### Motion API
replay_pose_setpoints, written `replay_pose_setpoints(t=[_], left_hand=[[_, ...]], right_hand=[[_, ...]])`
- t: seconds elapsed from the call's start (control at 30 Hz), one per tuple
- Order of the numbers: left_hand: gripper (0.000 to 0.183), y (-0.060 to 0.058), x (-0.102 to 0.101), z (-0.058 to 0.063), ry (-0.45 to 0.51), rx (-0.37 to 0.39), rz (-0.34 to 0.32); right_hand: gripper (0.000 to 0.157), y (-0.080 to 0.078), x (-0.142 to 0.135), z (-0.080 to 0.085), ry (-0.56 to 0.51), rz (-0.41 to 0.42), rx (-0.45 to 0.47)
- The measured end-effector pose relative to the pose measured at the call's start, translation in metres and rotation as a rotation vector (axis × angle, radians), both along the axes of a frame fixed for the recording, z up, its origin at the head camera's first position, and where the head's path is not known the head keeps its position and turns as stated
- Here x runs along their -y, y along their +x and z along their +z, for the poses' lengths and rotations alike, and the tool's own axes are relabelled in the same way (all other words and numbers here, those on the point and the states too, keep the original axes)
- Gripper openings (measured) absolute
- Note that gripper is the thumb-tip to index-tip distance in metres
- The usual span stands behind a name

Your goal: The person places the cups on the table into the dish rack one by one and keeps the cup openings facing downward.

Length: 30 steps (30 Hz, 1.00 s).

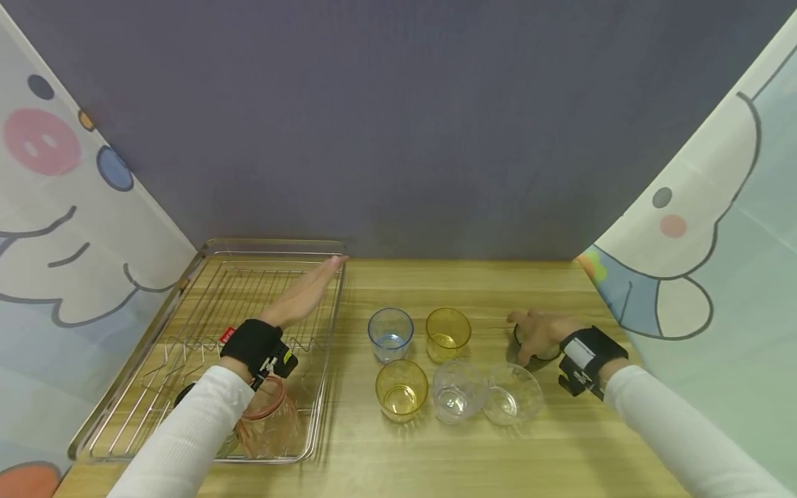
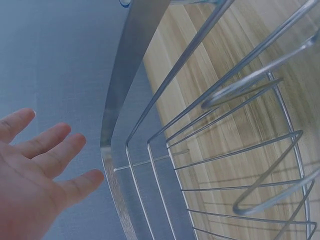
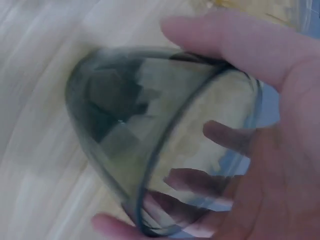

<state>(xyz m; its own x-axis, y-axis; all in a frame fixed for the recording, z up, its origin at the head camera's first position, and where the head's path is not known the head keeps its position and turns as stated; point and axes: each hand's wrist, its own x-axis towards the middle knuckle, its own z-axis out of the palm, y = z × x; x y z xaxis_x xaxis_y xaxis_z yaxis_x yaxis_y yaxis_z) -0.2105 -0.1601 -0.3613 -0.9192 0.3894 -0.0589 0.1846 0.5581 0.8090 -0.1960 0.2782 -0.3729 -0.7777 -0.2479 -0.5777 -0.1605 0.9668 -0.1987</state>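
My right hand (image 1: pixel 540 332), at the right of the table, is around a dark grey glass cup (image 3: pixel 120 130). In the right wrist view the thumb lies along one side of that cup, and the other fingers show through its glass on the far side. My left hand (image 1: pixel 305 297) hangs over the wire dish rack (image 1: pixel 325 387) with its fingers extended, holding nothing. Between the hands stand a blue-rimmed glass cup (image 1: pixel 390 328), two amber cups, one behind (image 1: pixel 448 328) and one in front (image 1: pixel 401 395), and two clear cups (image 1: pixel 453 401) (image 1: pixel 512 398).
Inside the rack, near its front, sits a clear vessel with a pink rim (image 1: pixel 270 422), partly behind my left forearm. A dark round rim shows beside it. A grey panel (image 1: pixel 398 138) closes off the back, and printed curtains (image 1: pixel 747 242) flank both sides.
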Motion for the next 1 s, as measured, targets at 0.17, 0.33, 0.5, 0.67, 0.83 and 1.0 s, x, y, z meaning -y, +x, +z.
replay_pose_setpoints(t=[0.17, 0.33, 0.5, 0.67, 0.83, 1.0], left_hand=[[0.069, -0.003, -0.002, 0.0, -0.014, -0.043, -0.015], [0.066, -0.008, 0.005, 0.0, -0.002, -0.102, -0.035], [0.065, -0.011, 0.023, 0.004, -0.034, -0.102, -0.03], [0.066, -0.016, 0.033, 0.019, -0.093, -0.15, -0.007], [0.065, -0.021, 0.035, 0.034, -0.187, -0.232, -0.004], [0.066, -0.023, 0.02, 0.045, -0.292, -0.309, -0.041]], right_hand=[[0.074, -0.004, -0.004, -0.004, -0.117, -0.043, 0.012], [0.066, -0.009, -0.012, -0.005, -0.156, -0.108, 0.066], [0.073, -0.012, -0.01, -0.005, -0.189, -0.132, 0.095], [0.086, -0.018, -0.005, 0.001, -0.241, -0.149, 0.073], [0.087, -0.024, -0.003, 0.018, -0.286, -0.114, 0.032], [0.083, -0.025, -0.005, 0.034, -0.372, -0.092, -0.01]])
